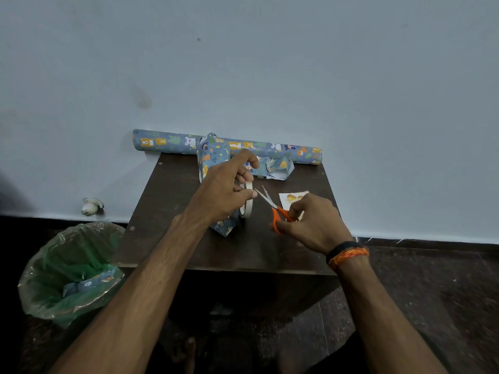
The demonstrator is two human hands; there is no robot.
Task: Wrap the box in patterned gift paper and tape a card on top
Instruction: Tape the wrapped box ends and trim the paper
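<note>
Left hand gripping tape roll; right hand holding scissors, blades parted, tips pointing toward roll, just beside left thumb.

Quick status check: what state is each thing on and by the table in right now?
Box: wrapped, far end paper sticking up.
Tape: on edge, held by left hand.
Scissors: blades open, in right hand.
Card: flat on table, untaped.
Roll: rolled up, against wall.
Scrap: crumpled.
Bin: lined, offcut inside.
</note>
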